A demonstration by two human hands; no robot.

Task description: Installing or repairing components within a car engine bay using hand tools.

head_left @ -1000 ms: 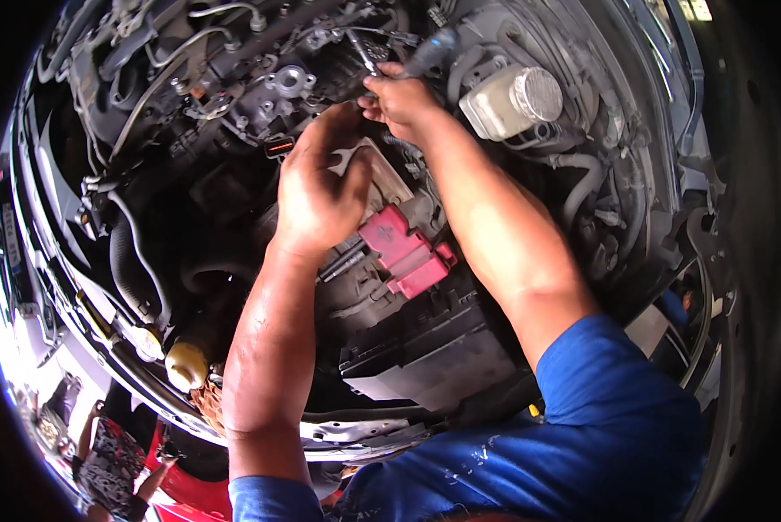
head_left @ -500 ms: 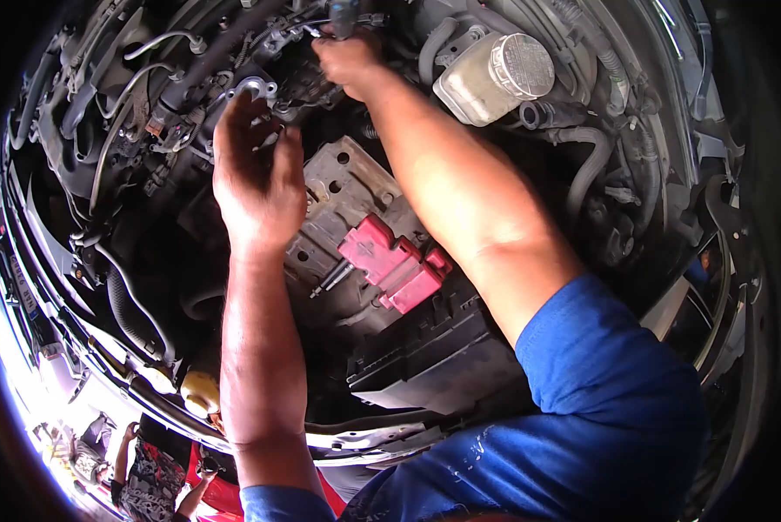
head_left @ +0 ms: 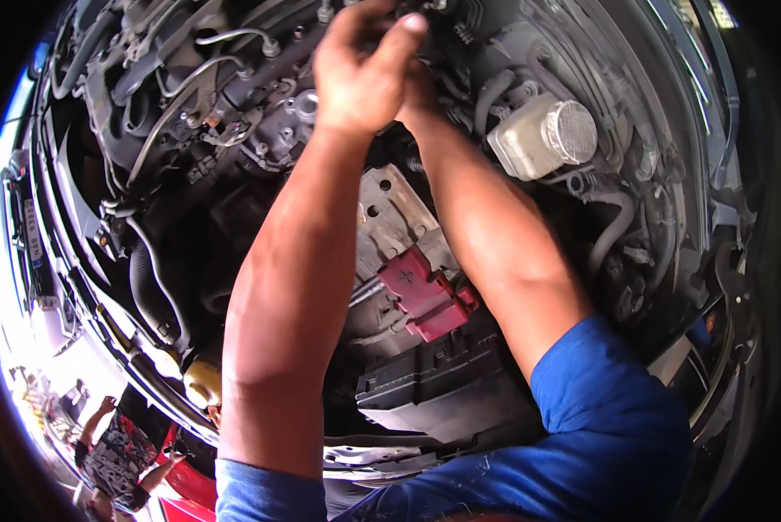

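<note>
My left hand (head_left: 356,87) is at the top edge of the view, over the far side of the engine bay. Its thumb points up and to the right, and its fingers curl around toward the thumb. Whatever lies between them is hidden. Behind it, my right hand (head_left: 418,94) is mostly covered, so its fingers do not show. Close by on the left is a round metal flanged opening (head_left: 304,106) on the engine. Below the hands sits a metal battery tray (head_left: 382,209) with holes, and a red terminal cover (head_left: 425,296) lies across its near end.
A translucent fluid reservoir (head_left: 530,139) with a round cap stands to the right. A black box (head_left: 443,391) is near the front edge. Hoses and metal pipes (head_left: 234,39) crowd the left. Another person (head_left: 125,444) is beyond the car at lower left.
The view has shifted, so the engine bay appears farther right and lower. My left hand has left the metal flange and moved up and right, in front of my right hand, whose dark-handled tool is now hidden.
</note>
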